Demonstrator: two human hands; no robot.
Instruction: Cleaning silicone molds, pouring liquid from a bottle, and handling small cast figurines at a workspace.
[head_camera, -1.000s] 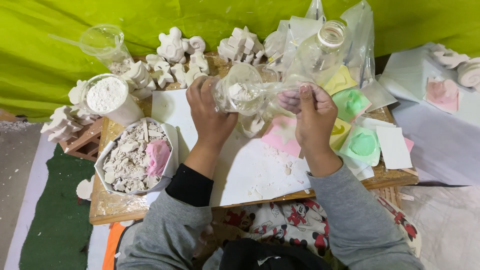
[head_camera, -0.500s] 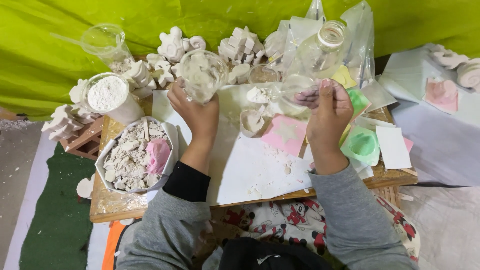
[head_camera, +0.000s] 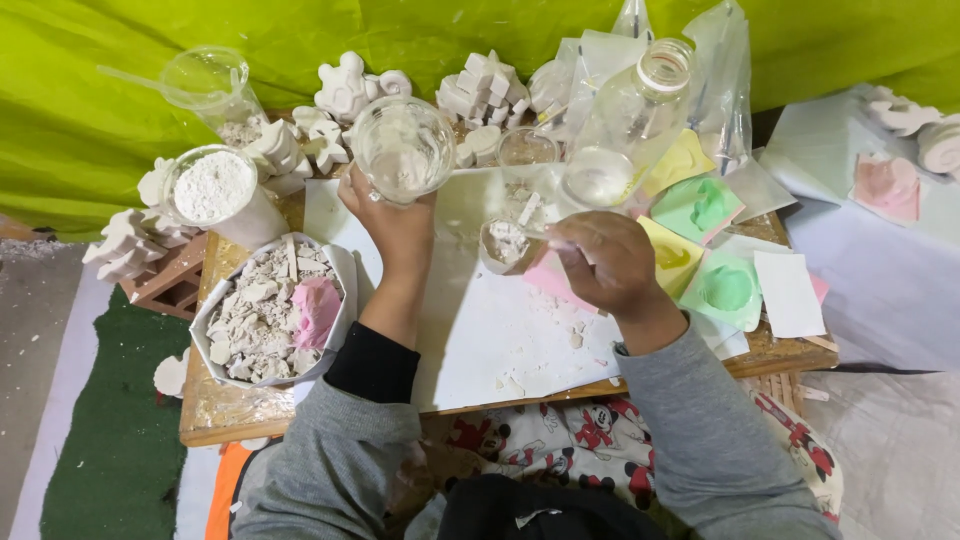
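Close to me, the person's right hand (head_camera: 605, 262) is curled shut, pinching a thin stick whose tip dips into a small white plaster-crusted cup (head_camera: 508, 243) on the white board (head_camera: 480, 330). To stir well, I think that cup should stay flat and the stick should move slowly. The left hand (head_camera: 395, 225) is wrapped around a clear plastic cup smeared with white (head_camera: 403, 148), lifted up a bit farther back. Beyond stand a clear bottle (head_camera: 625, 125) and white plaster shapes (head_camera: 480, 90).
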